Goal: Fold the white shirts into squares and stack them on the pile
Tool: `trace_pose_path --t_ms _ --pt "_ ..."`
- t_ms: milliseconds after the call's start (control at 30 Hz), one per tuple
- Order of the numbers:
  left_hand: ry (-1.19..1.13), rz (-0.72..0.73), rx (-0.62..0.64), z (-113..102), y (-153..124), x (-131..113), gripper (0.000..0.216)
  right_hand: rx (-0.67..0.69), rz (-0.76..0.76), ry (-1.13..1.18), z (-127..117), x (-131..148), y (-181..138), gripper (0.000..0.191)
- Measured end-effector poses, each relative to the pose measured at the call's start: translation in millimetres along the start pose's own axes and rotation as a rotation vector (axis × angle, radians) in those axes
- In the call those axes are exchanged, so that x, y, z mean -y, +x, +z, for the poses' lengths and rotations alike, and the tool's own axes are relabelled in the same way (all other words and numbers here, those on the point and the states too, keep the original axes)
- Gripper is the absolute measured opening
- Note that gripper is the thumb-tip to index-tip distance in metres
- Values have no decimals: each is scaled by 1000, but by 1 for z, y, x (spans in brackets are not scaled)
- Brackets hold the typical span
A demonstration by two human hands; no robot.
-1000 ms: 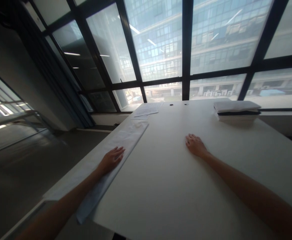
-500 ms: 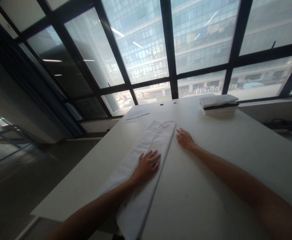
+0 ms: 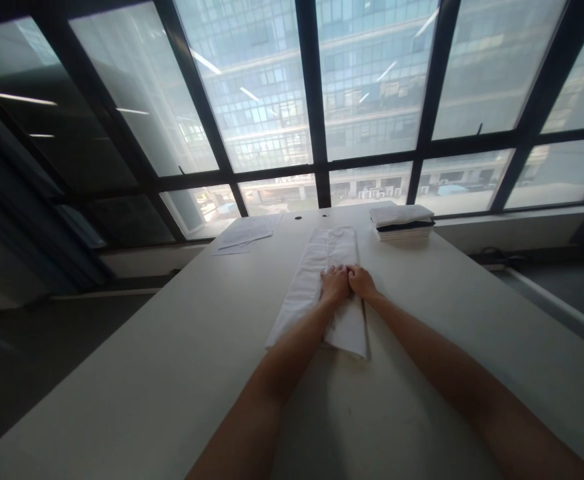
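Note:
A long folded white cloth point(image 3: 315, 267) lies flat on the white table, lengthwise away from me; whether it is a garment I cannot tell. My left hand point(image 3: 336, 283) rests palm down on its right half, fingers slightly bent and a little apart. Touching it on the right, my right hand point(image 3: 363, 281) is at the cloth's right edge, its fingers closed together over that edge. The fingertips of the right hand are partly hidden at the point where the two hands meet.
A stack of folded white cloths with a dark layer point(image 3: 403, 223) stands on the table point(image 3: 182, 373) at the back right. Paper sheets point(image 3: 245, 235) lie at the back left. Large dark-framed windows point(image 3: 317, 147) rise behind the table.
The cloth has shifted away from me, and its near end now lies on the table rather than past the near edge. Both hands have come together at its right edge. The view has turned right.

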State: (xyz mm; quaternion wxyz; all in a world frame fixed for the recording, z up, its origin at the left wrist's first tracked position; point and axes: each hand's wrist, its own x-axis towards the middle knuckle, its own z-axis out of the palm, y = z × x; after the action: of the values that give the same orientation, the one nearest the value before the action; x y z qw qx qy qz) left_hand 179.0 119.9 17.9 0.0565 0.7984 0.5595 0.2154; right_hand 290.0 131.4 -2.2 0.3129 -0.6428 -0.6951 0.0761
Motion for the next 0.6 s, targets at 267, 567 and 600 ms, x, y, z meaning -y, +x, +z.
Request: trace_pose_path --t_ms 267,567,600 --pt "-70 -123 -74 -3 18 24 42 117 -85 -159 2 5 -12 41" --pt "-42 53 102 -26 21 72 42 141 28 -382 2 14 -24 53" --pt "-31 72 123 -29 18 78 40 141 15 -385 3 13 -24 54"
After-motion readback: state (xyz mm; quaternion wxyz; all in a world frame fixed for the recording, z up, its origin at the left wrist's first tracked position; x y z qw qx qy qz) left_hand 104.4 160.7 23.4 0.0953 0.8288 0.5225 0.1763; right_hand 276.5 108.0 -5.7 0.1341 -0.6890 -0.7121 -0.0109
